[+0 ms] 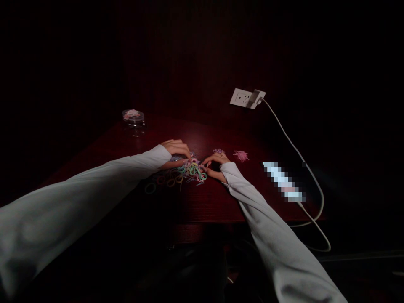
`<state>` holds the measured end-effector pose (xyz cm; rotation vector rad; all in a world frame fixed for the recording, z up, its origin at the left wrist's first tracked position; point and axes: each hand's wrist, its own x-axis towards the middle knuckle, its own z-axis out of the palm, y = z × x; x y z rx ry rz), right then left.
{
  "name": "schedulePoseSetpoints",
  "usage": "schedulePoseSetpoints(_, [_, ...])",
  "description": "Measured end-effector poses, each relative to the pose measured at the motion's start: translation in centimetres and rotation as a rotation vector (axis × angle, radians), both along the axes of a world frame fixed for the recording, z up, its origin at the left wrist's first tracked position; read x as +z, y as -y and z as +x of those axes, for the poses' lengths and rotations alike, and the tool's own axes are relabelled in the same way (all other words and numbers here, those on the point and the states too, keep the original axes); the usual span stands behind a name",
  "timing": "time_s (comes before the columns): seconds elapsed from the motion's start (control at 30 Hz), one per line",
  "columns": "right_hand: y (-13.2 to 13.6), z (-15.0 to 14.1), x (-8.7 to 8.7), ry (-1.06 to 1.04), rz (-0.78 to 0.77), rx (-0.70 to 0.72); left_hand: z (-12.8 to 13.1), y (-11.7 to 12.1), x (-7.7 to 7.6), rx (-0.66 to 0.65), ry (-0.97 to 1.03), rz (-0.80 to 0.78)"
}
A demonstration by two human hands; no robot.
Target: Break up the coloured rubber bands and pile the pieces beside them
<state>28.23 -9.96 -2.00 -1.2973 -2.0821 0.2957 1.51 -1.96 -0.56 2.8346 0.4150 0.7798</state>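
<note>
Wood table (202,202): clear jar (134,119) holding pink bands (131,114); left hand (175,150), right hand (215,165): grip unclear.

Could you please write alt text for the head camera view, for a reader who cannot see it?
The left hand and right hand, in pale grey sleeves, touch a heap of small pastel rubber rings on a dark red wooden table. A clear round jar of pink rings stands farther back.

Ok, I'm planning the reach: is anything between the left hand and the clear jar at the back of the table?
Nothing visible stands there: only the dark wooden tabletop lies between the left hand and the clear jar, though that area is dim.
</note>
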Motion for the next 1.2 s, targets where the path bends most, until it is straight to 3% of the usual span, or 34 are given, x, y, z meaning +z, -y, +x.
schedulePoseSetpoints(0.4, [-0.4,0.1,-0.5,-0.129,-0.005,0.033,0.1,0.4,0.0,-0.019,0.007,0.032])
schedulePoseSetpoints(0.73, [-0.7,-2.0,-0.8,-0.042,0.258,0.079,0.6,0.5,0.1,0.064,-0.007,0.002])
schedulePoseSetpoints(0.83, [-0.6,-2.5,-0.8,-0.023,0.27,0.078,0.7,0.7,0.1,0.064,-0.014,0.001])
schedulePoseSetpoints(0.93, [-0.9,-1.5,-0.6,-0.037,0.271,-0.045,0.6,0.9,0.2,0.091,-0.006,0.009])
schedulePoseSetpoints(1.2, [-2.1,4.1,-0.3,-0.083,0.202,-0.563,0.5,0.7,0.1,0.095,-0.024,0.015])
